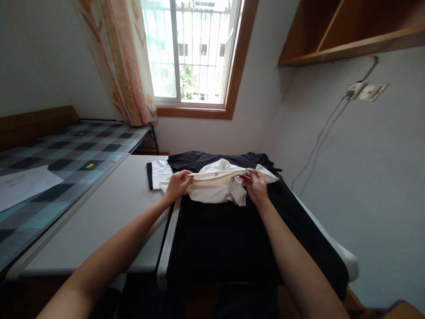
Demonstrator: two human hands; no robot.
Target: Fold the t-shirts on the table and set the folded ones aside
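Observation:
My left hand [178, 184] pinches one end of the upper edge of a white shirt [209, 188]. At the other end of that edge, my right hand [255, 184] grips the cloth between thumb and fingers. The edge is stretched between both hands, and loose folds hang below it. Under the shirt spreads a black garment [226, 239] with a white stripe along its left side. Dark cloth [189, 159] lies bunched behind the shirt, and a white sleeve-like piece with a black end [161, 170] sticks out to the left.
A white table [99, 226] carries the clothes. On the left, a bed with a checked mattress [99, 141] holds a sheet of paper [26, 184]. Beyond are a curtain [122, 62] and a barred window [199, 57]. Cables hang from a wall socket [357, 91] below a wooden shelf [352, 46].

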